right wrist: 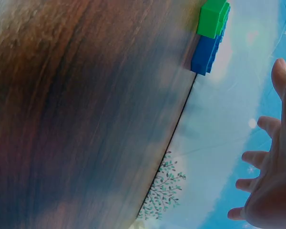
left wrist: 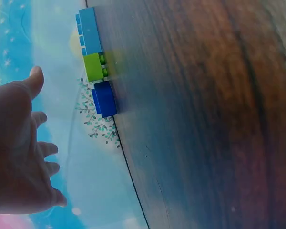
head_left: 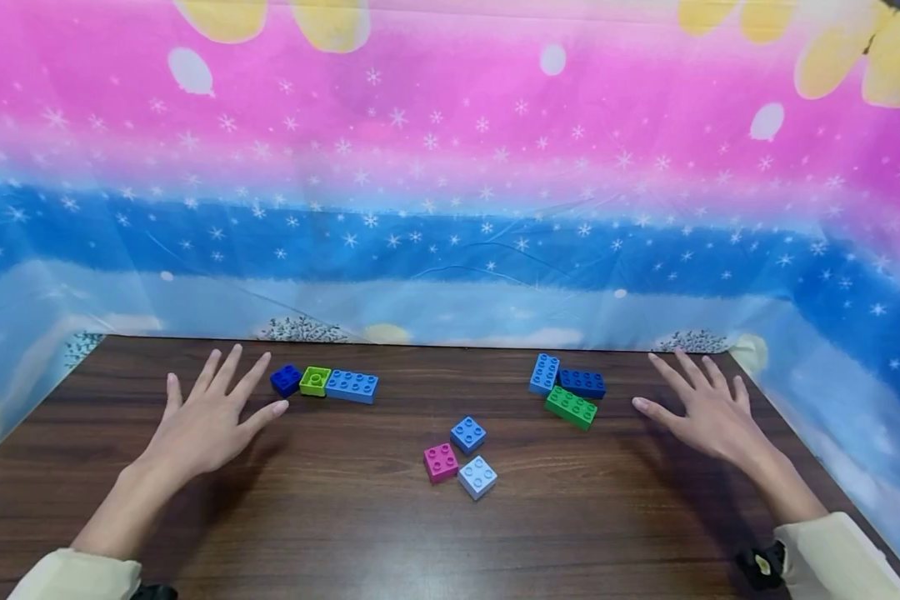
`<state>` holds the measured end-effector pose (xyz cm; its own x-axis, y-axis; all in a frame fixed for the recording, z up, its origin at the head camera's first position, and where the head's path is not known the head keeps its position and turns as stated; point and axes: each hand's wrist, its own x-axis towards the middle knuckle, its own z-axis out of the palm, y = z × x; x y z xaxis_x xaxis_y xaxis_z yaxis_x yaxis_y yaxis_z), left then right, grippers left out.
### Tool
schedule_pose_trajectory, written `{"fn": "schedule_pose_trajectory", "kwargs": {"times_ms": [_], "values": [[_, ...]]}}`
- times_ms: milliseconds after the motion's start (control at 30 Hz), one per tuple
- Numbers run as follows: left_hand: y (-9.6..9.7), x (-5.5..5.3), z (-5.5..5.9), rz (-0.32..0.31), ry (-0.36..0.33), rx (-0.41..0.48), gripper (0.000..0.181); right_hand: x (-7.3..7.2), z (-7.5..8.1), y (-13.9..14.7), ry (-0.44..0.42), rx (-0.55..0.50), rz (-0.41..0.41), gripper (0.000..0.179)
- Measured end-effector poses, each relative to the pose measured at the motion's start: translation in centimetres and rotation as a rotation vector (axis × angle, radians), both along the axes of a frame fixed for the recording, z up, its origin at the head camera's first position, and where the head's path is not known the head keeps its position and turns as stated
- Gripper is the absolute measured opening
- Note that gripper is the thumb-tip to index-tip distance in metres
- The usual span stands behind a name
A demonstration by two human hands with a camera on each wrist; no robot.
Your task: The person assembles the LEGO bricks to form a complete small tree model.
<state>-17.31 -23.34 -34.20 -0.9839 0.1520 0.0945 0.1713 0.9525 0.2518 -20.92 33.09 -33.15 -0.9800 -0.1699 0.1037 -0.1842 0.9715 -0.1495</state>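
Observation:
My left hand (head_left: 204,427) is held over the left of the table, fingers spread, holding nothing. Nearest its fingers is a dark blue toy brick (head_left: 286,380), in a row with a lime brick (head_left: 315,382) and a longer light blue brick (head_left: 352,386). The lime brick lies upside down, studs toward the table in the left wrist view. On the right, my right hand (head_left: 712,418) also hovers empty with its fingers apart. To its left sit a blue brick (head_left: 544,374), a dark blue brick (head_left: 582,383) and a green brick (head_left: 572,407), close together.
Between the hands, nearer the front, a small blue brick (head_left: 468,434), a pink brick (head_left: 440,462) and a pale blue brick (head_left: 477,477) form a cluster on the dark wooden table (head_left: 330,533). A printed cloth (head_left: 450,250) rises behind the table and along both sides.

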Motion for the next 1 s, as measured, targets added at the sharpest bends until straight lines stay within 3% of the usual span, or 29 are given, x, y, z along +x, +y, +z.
{"fn": "schedule_pose_trajectory", "kwargs": {"times_ms": [167,400,733,900,1000], "values": [[0.5,0.0,0.5,-0.061,0.013,0.082,0.076,0.0,0.0,-0.3,-0.003,-0.045,0.047,0.077],[3.3,-0.2,1.1,-0.228,0.040,0.179,0.075,-0.1,0.5,-2.5,-0.029,-0.196,0.236,0.074],[8.4,-1.1,0.0,-0.450,-0.019,0.265,0.064,-0.3,0.4,-7.2,-0.258,-0.388,0.418,0.065],[10.4,-1.8,-0.5,-0.572,-0.118,0.326,0.051,-0.1,-0.2,-9.7,-0.457,-0.469,0.508,0.057],[11.2,-2.2,-0.7,-0.641,-0.191,0.365,0.044,0.1,-0.4,-11.0,-0.534,-0.486,0.572,0.054]]}}
